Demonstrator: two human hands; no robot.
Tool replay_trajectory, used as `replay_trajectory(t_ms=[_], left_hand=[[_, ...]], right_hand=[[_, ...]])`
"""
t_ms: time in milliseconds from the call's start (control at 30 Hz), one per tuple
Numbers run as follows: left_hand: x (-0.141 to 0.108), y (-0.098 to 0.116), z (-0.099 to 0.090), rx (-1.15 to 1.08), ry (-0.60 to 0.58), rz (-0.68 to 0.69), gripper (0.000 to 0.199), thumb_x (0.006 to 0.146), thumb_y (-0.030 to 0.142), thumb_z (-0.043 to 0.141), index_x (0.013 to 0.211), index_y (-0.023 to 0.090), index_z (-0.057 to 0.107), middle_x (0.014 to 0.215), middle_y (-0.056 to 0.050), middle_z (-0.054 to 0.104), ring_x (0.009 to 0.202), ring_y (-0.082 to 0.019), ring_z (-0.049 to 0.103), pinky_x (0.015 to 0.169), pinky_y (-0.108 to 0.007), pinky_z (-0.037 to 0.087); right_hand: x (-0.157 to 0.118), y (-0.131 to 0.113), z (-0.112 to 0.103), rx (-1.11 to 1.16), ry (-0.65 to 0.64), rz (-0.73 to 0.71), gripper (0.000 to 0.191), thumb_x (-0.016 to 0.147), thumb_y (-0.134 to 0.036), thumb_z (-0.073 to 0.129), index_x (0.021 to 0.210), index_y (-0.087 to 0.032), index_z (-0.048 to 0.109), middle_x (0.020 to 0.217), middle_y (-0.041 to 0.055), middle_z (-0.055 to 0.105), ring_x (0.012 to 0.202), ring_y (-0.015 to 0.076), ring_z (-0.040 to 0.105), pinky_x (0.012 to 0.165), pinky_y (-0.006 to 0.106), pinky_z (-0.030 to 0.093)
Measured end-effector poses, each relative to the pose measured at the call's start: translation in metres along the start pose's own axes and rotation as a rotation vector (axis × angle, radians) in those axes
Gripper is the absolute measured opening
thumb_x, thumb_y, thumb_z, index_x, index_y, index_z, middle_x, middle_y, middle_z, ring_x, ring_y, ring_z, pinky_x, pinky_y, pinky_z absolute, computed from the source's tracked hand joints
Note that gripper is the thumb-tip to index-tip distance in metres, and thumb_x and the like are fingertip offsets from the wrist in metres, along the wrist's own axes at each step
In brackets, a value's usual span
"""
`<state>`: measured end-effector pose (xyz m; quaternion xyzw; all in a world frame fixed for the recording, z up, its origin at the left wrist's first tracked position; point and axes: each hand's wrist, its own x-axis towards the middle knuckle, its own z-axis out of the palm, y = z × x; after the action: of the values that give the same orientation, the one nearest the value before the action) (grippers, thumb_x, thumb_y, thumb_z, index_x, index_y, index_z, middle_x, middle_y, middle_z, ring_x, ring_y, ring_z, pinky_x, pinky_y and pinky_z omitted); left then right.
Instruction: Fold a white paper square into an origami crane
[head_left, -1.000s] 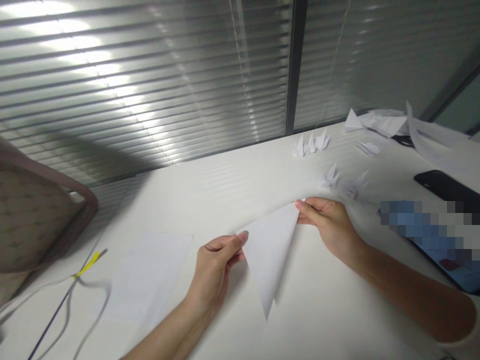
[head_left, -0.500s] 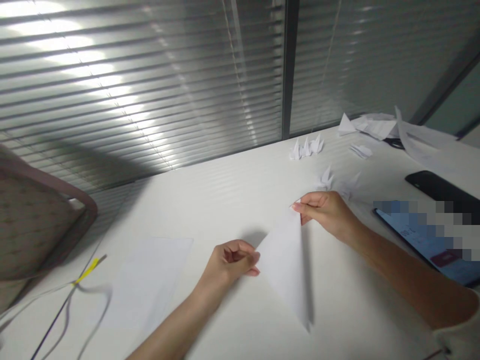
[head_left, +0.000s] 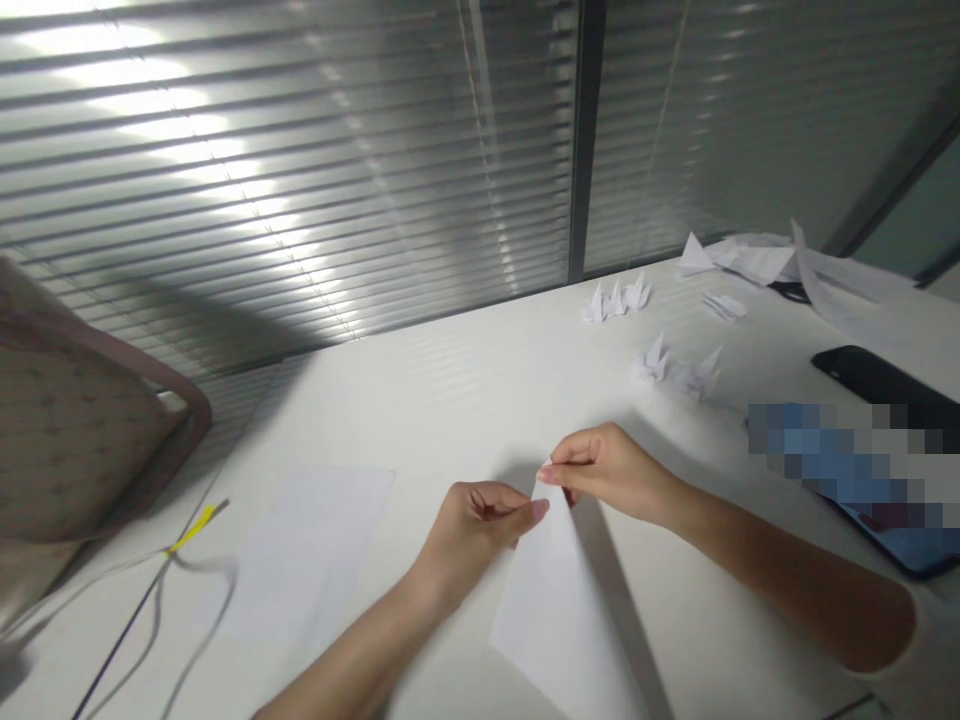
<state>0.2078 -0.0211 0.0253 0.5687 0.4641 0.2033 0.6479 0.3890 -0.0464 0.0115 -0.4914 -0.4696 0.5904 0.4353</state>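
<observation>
i am pinching the narrow top of a folded white paper (head_left: pixel 553 610) between my left hand (head_left: pixel 472 535) and right hand (head_left: pixel 611 475), fingers hiding its tip, its wide end running out of view over the surface (head_left: pixel 450 400).

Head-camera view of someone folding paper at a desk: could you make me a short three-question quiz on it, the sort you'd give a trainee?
1. True or false: the right hand and the left hand both touch the folded white paper.
2. Multiple choice: what stands in a small group beyond the hands on the white desk? A) spoons B) paper cranes C) mugs
3. Fill in the blank: in this view, the flat white sheet lies to the ___ of the left hand.

Key: 1 true; 2 B; 3 left
</observation>
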Motion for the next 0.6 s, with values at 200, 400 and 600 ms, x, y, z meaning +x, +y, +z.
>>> replay_trajectory(t_ms=[200,400,600], left_hand=[[0.0009,-0.0019,-0.0014,-0.046,0.009,0.000,0.029,0.068,0.042,0.075,0.057,0.016,0.070,0.056,-0.002,0.065,0.051,-0.010,0.051,0.050,-0.022,0.038],[0.0031,-0.0026,-0.0036,-0.054,-0.028,-0.014,0.030,0.062,0.041,0.080,0.052,0.015,0.068,0.049,0.000,0.061,0.046,-0.009,0.050,0.050,-0.021,0.041],[0.0053,-0.0008,-0.0023,-0.075,0.036,0.038,0.030,0.057,0.043,0.082,0.068,0.016,0.073,0.066,-0.004,0.070,0.059,-0.015,0.060,0.055,-0.024,0.047]], right_hand=[[0.0013,0.0086,0.0027,0.048,0.019,0.040,0.027,0.071,-0.040,0.072,0.073,-0.013,0.068,0.062,0.0009,0.067,0.056,0.0114,0.061,0.056,0.025,0.050],[-0.0010,0.0069,0.0008,-0.012,0.017,0.019,0.025,0.070,-0.038,0.072,0.066,-0.013,0.069,0.059,0.0019,0.067,0.052,0.0117,0.059,0.052,0.024,0.046],[-0.0049,0.0112,0.0046,-0.094,-0.019,0.006,0.017,0.073,-0.029,0.069,0.063,-0.014,0.069,0.058,0.0013,0.066,0.053,0.0116,0.056,0.050,0.023,0.040]])
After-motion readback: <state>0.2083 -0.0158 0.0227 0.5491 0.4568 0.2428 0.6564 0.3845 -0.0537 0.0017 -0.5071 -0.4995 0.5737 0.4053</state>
